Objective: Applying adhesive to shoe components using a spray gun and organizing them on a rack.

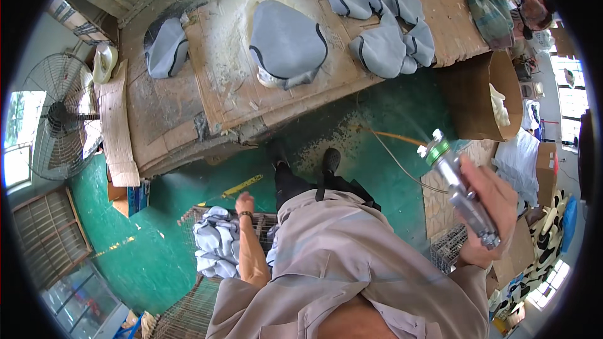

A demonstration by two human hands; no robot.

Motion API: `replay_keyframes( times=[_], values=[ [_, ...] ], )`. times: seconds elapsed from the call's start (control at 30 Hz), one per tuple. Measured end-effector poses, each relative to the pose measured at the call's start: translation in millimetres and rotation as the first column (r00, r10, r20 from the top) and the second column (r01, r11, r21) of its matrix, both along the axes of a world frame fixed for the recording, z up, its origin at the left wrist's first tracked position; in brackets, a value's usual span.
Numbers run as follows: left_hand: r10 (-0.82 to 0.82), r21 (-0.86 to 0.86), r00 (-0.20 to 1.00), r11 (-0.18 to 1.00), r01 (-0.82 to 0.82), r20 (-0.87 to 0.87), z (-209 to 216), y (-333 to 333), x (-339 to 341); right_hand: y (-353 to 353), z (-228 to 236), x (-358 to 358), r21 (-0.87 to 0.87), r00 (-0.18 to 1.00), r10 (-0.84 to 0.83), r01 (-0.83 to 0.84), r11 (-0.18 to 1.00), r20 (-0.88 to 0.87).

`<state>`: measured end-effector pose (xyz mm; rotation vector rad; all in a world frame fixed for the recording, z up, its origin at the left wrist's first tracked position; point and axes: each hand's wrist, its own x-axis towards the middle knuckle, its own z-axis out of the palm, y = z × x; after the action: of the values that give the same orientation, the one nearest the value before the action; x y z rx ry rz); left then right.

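Note:
My right hand (487, 204) is closed round a silver spray gun (455, 179) with a green ring near its front end. The gun points up and left, toward the workbench, and a faint pale haze hangs off its nozzle. On the bench a large grey fabric cover (286, 41) with black edging sits over a pale piece that peeks out underneath. At my left side my left hand (245, 203), with a band at the wrist, is loosely curled, with nothing visible in it. Beside that forearm, folded grey fabric pieces (217, 245) fill a wire basket.
Grey covers (392, 41) lie bunched on the bench's right, and another cover (168, 49) on its left. A cardboard box (477, 97) stands right of the bench, a large fan (59, 113) left. A thin hose (402, 166) runs near the gun over the green floor (163, 245).

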<state>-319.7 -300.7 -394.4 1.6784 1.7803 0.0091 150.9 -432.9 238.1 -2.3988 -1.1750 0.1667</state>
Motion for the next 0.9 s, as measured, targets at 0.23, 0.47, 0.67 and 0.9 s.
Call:
replay_keyframes(
  times=[0.23,0.47,0.67,0.9],
  values=[
    [0.668,-0.903,0.737,0.374,-0.213,0.102,-25,-154,-29,-54,-4,55,-0.006,0.901,0.428,-0.429,0.903,-0.068],
    [0.815,-0.835,0.569,0.384,-0.393,0.107,-36,-110,-32,-50,-3,23,0.117,0.973,0.201,-0.187,0.975,-0.117],
    [0.492,-0.552,0.821,0.787,-0.278,0.288,-2,-33,20,-36,13,-33,0.118,0.973,0.227,-0.220,0.968,-0.044],
    [0.503,-0.533,0.814,0.792,-0.299,0.291,-1,-23,-17,-6,14,-109,0.074,0.959,0.283,-0.283,0.956,0.009]
  ],
)
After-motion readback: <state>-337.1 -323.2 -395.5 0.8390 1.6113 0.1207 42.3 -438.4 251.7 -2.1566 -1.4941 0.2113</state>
